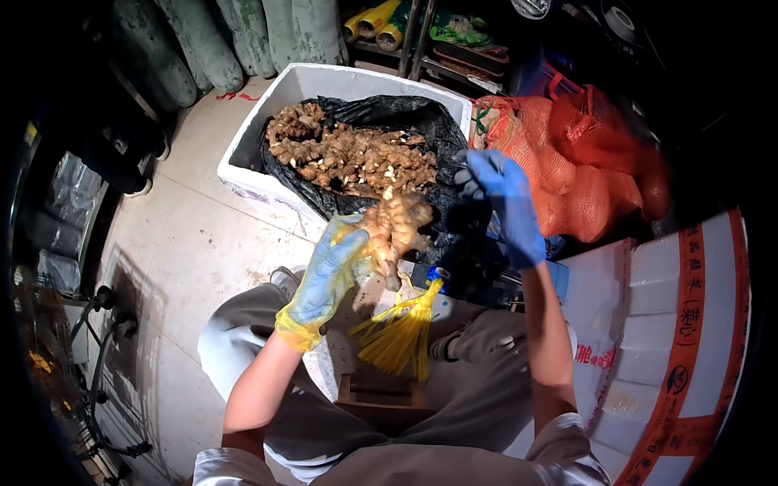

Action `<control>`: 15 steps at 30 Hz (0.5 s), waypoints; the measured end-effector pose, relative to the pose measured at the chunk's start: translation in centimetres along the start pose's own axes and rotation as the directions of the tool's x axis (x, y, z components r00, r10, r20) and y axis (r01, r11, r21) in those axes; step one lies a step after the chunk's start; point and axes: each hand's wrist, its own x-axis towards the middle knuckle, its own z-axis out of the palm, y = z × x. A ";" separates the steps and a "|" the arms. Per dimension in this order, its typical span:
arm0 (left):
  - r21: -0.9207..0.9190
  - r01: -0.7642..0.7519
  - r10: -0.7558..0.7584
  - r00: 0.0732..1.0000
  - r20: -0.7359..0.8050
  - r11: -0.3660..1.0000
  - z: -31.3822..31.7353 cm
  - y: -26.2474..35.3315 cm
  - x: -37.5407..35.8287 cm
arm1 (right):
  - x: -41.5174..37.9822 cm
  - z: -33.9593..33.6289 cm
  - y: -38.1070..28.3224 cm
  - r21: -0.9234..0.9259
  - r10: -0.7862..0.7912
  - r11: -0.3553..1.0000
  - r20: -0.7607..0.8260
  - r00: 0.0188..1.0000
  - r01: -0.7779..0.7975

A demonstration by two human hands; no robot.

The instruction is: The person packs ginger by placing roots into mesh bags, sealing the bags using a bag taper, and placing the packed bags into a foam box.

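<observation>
My left hand (328,263), in a yellow mesh glove over a blue one, is wrapped round a large piece of ginger (395,229). To the right of that piece, my right hand (501,190) is raised in a blue glove with dark fingertips; its fingers are curled together, and anything between them is too dark to make out. Beyond both hands, a heap of ginger roots (356,154) lies on a black plastic bag (405,108) inside a white foam box (304,77). A bundle of yellow mesh strips (405,332) with a blue top hangs below the held ginger.
Red mesh sacks (567,170) stand right of the foam box. White foam boxes with orange tape (689,324) are at the lower right. Large green wrapped cylinders (211,40) stand at the back left. Another person's shoe (139,189) shows at the left.
</observation>
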 end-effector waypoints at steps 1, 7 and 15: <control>-0.020 -0.062 0.061 0.997 -0.038 0.998 -0.4 0.3 0.0 | 2.8 -0.4 0.4 -0.239 -0.038 0.971 -0.023 0.999 0.031; -0.088 -0.153 0.125 0.957 -0.262 0.984 -1.6 4.0 -0.2 | 21.6 2.7 10.9 -0.809 -0.200 0.288 0.472 0.858 0.512; -0.072 -0.181 0.113 0.827 -0.550 0.981 -4.8 5.7 1.3 | 33.0 4.0 21.7 -0.866 0.143 0.205 0.487 0.862 0.455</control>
